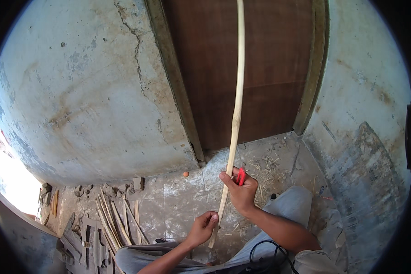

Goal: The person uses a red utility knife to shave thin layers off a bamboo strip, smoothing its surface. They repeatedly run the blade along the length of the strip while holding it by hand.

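Observation:
A long, pale bamboo strip [237, 86] stands nearly upright in front of me, with a slight bend at a joint partway along it. My left hand [202, 229] pinches the strip close to its lower end. Higher up, my right hand [243, 192] is closed, its thumb against the same strip. That hand also grips a small red tool [241, 176]; its blade or tip cannot be made out. The strip's upper end runs out of the top of the view.
Several cut strips [118, 219] lie on the left beside my knee. Broken blocks [139, 183] line the cracked wall's foot. Pale shavings [262, 176] litter the floor before a brown door [269, 55]. A small orange ball-like thing [186, 174] sits near the wall. A black cable [274, 246] crosses my lap.

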`<state>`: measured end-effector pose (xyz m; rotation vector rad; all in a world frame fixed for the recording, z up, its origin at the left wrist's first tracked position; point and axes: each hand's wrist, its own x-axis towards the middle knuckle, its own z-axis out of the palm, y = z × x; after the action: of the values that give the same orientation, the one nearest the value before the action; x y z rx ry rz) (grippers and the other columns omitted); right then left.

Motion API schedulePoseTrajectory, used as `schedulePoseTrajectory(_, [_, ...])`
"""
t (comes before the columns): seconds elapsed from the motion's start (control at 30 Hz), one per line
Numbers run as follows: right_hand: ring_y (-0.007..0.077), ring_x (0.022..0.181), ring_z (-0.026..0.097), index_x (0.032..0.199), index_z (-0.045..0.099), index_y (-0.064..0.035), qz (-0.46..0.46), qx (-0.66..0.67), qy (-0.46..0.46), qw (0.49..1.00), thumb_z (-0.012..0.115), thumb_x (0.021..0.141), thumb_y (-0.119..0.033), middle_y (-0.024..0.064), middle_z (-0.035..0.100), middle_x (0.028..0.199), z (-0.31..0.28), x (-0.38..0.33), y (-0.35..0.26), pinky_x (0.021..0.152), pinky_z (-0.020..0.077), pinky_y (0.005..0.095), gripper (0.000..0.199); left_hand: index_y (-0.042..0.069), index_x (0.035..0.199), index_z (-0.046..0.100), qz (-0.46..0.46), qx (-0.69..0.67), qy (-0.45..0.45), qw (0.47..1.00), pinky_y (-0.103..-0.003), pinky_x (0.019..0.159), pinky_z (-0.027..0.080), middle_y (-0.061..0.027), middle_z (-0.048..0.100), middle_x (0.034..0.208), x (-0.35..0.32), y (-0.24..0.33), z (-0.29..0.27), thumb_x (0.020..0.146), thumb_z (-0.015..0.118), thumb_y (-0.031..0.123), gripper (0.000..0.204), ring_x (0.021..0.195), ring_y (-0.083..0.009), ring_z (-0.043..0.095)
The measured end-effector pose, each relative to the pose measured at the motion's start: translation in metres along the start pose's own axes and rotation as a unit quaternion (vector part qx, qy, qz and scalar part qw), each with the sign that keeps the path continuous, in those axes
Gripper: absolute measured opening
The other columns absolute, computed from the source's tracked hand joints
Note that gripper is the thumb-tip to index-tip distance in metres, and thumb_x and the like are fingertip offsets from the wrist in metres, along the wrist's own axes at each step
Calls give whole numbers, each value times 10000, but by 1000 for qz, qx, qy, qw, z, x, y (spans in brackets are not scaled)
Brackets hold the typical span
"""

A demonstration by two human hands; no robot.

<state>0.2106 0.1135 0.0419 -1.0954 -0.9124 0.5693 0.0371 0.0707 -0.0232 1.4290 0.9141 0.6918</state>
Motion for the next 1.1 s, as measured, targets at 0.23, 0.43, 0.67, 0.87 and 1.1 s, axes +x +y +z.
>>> schedulePoseTrajectory(0.23, [10, 557, 450, 965, 732, -28, 10, -25, -5, 1000, 802, 878, -198, -60, 589, 643, 3, -4, 7, 520, 389, 214, 204, -2, 1005, 606, -63, -103, -8, 993, -264, 585, 441, -16, 543, 729, -17, 12, -2, 1090, 439, 326, 378, 615, -106, 517])
schedulePoseTrajectory(0.43, [19, 567, 447, 949, 712, -15, 6, -16, 9, 1000, 779, 902, -233, -58, 586, 660, 4, -3, 18, 531, 385, 222, 233, -4, 1004, 608, -113, -171, 19, 979, -241, 502, 335, -2, 482, 700, -21, 25, -13, 1083, 464, 303, 348, 555, -76, 403])
schedulePoseTrajectory(0.67, [12, 555, 471, 1049, 688, 30, 126, 59, -75, 987, 699, 952, -153, 38, 710, 834, -13, 8, 9, 500, 384, 194, 208, -24, 1023, 625, -135, -176, 14, 975, -237, 480, 269, 25, 415, 661, -26, 40, -25, 1089, 443, 317, 392, 526, -63, 325])
schedulePoseTrajectory(0.87, [16, 632, 506, 1034, 692, 33, 136, 71, -83, 985, 731, 942, -200, 24, 722, 857, -19, 15, 13, 562, 407, 207, 253, -34, 1029, 627, -125, -141, 7, 982, -239, 474, 247, 38, 380, 645, -19, 39, -26, 1094, 424, 319, 412, 520, -57, 291])
schedulePoseTrajectory(1.1, [60, 696, 595, 1047, 688, 48, 104, 32, -101, 989, 726, 944, -224, 49, 729, 869, -25, 22, 10, 633, 490, 257, 294, -26, 1043, 618, -127, -171, -7, 977, -236, 465, 249, 41, 388, 645, -20, 47, -27, 1097, 419, 319, 402, 512, -48, 297])
